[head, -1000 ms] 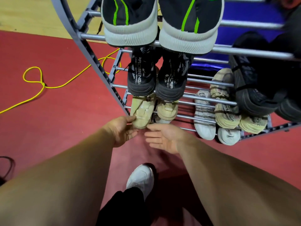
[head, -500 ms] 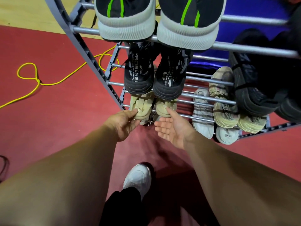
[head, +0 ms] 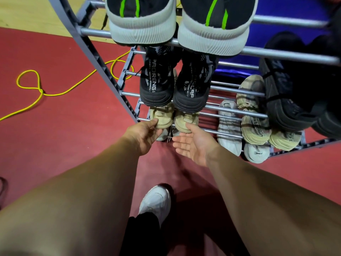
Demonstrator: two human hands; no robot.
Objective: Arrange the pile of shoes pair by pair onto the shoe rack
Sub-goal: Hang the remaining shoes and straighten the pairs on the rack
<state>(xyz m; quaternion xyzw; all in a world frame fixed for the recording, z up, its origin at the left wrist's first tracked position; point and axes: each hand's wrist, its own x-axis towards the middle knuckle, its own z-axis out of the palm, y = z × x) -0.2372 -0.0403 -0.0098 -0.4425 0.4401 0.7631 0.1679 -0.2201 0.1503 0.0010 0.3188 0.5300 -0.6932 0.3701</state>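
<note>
1. My left hand pinches the toe of the left beige shoe — shoe rack, left end, low tier.
2. Right hand flat, relaxed — thumb touches the right beige shoe.
3. Above: two black shoes, two green-striped shoes.

green-striped shoes cropped at top, rightmost black shoes cropped
</note>
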